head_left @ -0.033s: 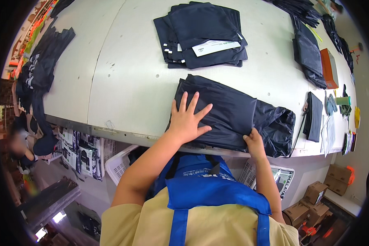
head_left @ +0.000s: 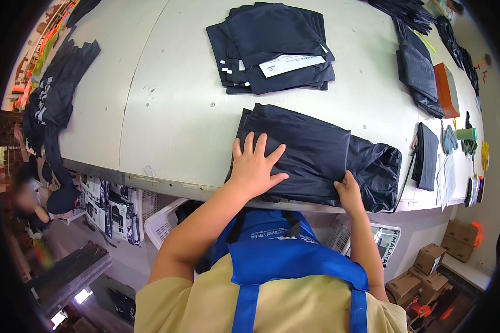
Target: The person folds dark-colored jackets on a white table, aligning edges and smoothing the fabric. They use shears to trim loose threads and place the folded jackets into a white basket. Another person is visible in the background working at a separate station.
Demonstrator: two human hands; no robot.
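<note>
The left hand [head_left: 254, 166] lies flat and open, fingers spread wide, pressing down on a folded black cloth [head_left: 311, 152]. The right hand [head_left: 348, 191] is curled over the near edge of the same cloth and pinches it. Its fingertips go under the fold, so they are hidden.

The cloth lies at the near edge of the white bench [head_left: 178, 111], right in front of the person. Its long side runs along that edge, from left to right, and tips a little away on the left. The left part is smooth and flat. The right end is crumpled and puffy, and it is hard to tell what kind of garment it is.

Farther back, near the middle of the bench, sits a stack of folded black cloths [head_left: 275, 50] with a white paper slip [head_left: 290, 64] on top. By the right edge lies another black pile [head_left: 419, 72] beside an orange box [head_left: 445, 89]. More dark cloth [head_left: 53, 105] hangs over the left edge. The far corners of the bench are cut off by the round dark rim.
</note>
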